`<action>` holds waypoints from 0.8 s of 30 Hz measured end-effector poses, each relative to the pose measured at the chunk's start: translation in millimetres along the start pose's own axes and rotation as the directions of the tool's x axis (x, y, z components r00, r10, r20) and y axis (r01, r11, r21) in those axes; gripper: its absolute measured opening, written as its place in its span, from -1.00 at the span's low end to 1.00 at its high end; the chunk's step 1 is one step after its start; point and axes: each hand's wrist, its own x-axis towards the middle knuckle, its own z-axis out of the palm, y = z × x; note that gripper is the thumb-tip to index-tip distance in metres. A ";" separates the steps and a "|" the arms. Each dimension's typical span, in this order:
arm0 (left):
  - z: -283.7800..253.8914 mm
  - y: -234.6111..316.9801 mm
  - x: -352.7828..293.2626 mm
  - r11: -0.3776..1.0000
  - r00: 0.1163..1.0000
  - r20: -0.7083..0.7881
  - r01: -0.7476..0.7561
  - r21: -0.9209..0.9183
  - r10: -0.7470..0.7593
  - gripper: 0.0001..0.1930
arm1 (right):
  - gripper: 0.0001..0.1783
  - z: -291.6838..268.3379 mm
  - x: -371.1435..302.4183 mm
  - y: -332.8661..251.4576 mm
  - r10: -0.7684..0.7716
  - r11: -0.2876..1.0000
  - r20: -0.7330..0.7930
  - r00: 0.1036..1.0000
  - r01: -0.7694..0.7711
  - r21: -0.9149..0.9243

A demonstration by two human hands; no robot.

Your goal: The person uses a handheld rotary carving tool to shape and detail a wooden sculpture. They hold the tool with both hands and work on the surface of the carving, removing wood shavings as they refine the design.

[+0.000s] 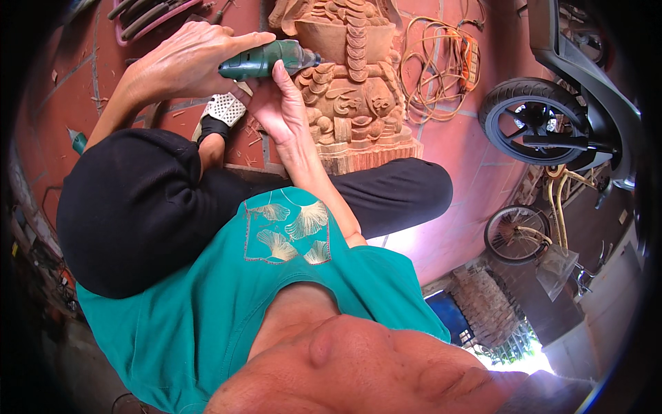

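Observation:
A carved reddish-brown wood sculpture (355, 96) is in front of me, its plain, rough base toward my legs. Scrolls, round knobs and a scaled band cover its surface. My left hand (189, 58) is closed around the rear of a green handheld rotary tool (258, 61), with one finger stretched along its top. From below, my right hand (279, 110) steadies the same tool, its thumb against the body near the nose and its other fingers partly hidden. The tool's dark tip points right at the carving's left side; whether it touches the wood I cannot tell.
An orange power strip (469, 62) with a tangled cable (429, 86) lies right of the carving. Beyond are a motorbike wheel (532, 124) and a bicycle (518, 234). Upper left stands a pink-rimmed container (155, 26) of long tools. Wood shavings litter the red tiles (65, 86).

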 end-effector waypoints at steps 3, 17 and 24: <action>1.0 -1.3 -1.0 1.000 1.000 -0.009 -0.013 0.007 0.013 -0.13 | -0.38 -0.6 -0.2 0.4 -0.002 1.000 0.001 1.000 0.002 -0.001; 20.5 -7.6 -23.7 0.987 0.995 -0.012 0.099 -0.129 -0.101 -0.12 | -0.49 -12.2 0.1 9.2 0.068 0.997 -0.080 0.994 -0.070 -0.015; 34.9 -13.2 -33.4 0.972 0.988 -0.062 0.124 -0.198 -0.138 -0.18 | -0.48 -17.2 1.6 12.8 0.100 0.993 -0.100 0.990 -0.106 -0.050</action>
